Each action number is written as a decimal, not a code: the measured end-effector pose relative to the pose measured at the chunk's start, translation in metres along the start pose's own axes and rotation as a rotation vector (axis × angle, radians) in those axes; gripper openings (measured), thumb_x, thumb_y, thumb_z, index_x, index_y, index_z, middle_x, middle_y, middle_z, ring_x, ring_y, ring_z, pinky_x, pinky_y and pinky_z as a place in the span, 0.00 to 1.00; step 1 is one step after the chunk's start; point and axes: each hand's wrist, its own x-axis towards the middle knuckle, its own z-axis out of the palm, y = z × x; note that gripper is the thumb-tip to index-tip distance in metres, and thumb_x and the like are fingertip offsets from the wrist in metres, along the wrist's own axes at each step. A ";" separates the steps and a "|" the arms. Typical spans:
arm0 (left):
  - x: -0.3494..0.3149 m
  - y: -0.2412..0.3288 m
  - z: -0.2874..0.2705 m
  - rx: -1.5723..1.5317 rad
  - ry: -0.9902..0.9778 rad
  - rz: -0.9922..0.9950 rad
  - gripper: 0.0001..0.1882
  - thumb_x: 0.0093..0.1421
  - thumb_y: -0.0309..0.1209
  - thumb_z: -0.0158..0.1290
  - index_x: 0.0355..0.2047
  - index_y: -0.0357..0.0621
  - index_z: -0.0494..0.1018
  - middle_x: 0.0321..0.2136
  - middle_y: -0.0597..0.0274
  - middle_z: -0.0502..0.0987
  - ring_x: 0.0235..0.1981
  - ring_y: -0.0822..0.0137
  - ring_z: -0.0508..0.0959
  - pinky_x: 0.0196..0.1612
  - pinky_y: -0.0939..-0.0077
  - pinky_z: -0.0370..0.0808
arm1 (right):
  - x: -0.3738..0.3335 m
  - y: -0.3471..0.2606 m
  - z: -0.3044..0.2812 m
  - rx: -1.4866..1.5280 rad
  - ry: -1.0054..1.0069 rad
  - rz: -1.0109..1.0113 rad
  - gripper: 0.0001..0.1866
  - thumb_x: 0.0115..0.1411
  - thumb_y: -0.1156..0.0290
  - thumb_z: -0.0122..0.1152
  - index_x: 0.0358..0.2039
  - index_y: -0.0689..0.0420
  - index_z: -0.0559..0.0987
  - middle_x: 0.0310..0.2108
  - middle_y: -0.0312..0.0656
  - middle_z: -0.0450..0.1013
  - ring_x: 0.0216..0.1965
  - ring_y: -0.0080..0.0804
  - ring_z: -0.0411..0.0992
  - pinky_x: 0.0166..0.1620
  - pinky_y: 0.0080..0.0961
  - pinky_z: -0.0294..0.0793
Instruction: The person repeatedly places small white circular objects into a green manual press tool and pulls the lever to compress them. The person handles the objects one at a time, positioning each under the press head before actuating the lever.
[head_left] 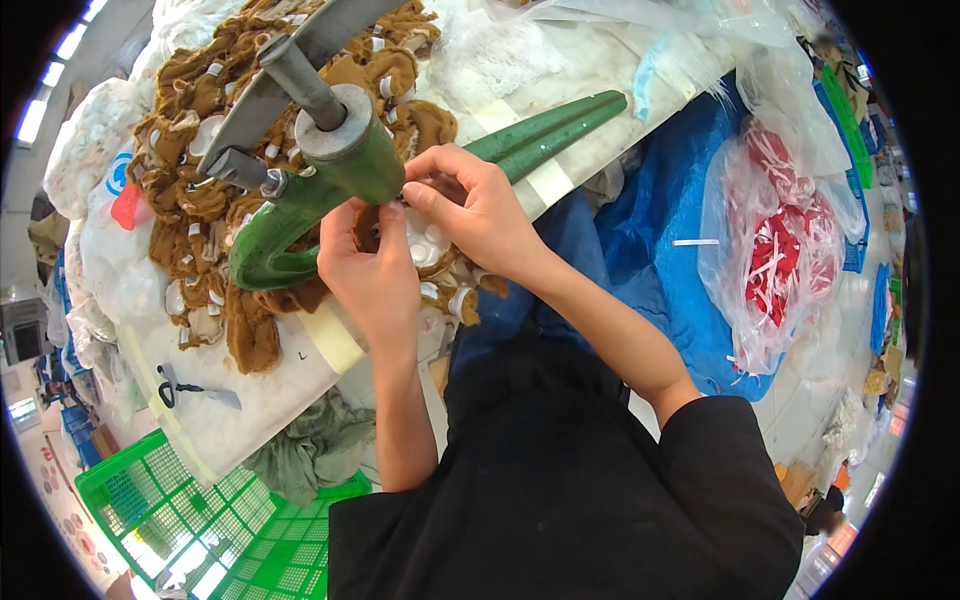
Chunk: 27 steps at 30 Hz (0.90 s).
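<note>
A green cast-metal hand press (pixel 350 170) stands on the table, its grey lever (pixel 265 95) slanting across the top. Just under the press head, my left hand (pixel 375 270) has thumb and fingers pinched together. My right hand (pixel 475 205) meets it from the right, thumb and forefinger closed beside the press head. Whatever lies between the fingertips is too hidden to name. White round plastic parts (pixel 430 245) show just below my right hand, next to brown plush fabric. A large heap of brown plush pieces (pixel 185 200) with white tags lies behind and left of the press.
Dark-handled scissors (pixel 195 388) rest at the table's near left corner. Below are a green plastic crate (pixel 150 500) and a grey-green cloth (pixel 320 450). At right, a clear bag of red scraps (pixel 780 250) sits on blue sheeting (pixel 670 300). The press's long green foot (pixel 550 135) extends right.
</note>
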 end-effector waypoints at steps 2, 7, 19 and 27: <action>-0.001 -0.001 -0.004 0.067 -0.014 0.028 0.05 0.63 0.22 0.61 0.38 0.32 0.79 0.33 0.68 0.76 0.29 0.78 0.73 0.32 0.82 0.69 | 0.001 -0.001 -0.001 -0.016 -0.008 0.006 0.07 0.64 0.72 0.64 0.40 0.62 0.82 0.34 0.39 0.73 0.31 0.24 0.71 0.37 0.24 0.72; -0.006 0.004 -0.009 0.212 -0.047 0.100 0.06 0.62 0.23 0.63 0.35 0.33 0.79 0.35 0.66 0.76 0.33 0.77 0.74 0.35 0.82 0.71 | -0.001 -0.003 0.000 -0.007 -0.004 0.045 0.08 0.65 0.71 0.63 0.40 0.62 0.82 0.36 0.40 0.74 0.32 0.24 0.71 0.37 0.24 0.72; -0.004 0.002 -0.005 0.189 -0.024 0.085 0.09 0.61 0.26 0.66 0.35 0.32 0.77 0.35 0.64 0.75 0.32 0.76 0.74 0.36 0.80 0.72 | -0.011 -0.012 -0.025 -0.883 0.030 -0.571 0.22 0.63 0.67 0.53 0.52 0.70 0.77 0.58 0.50 0.68 0.60 0.51 0.65 0.61 0.47 0.64; -0.005 0.004 -0.002 0.163 -0.021 0.037 0.08 0.62 0.26 0.65 0.35 0.32 0.78 0.35 0.66 0.75 0.31 0.77 0.73 0.35 0.81 0.71 | -0.011 0.001 -0.093 -1.044 0.259 -0.673 0.09 0.57 0.73 0.59 0.23 0.58 0.85 0.39 0.37 0.71 0.43 0.40 0.65 0.48 0.37 0.65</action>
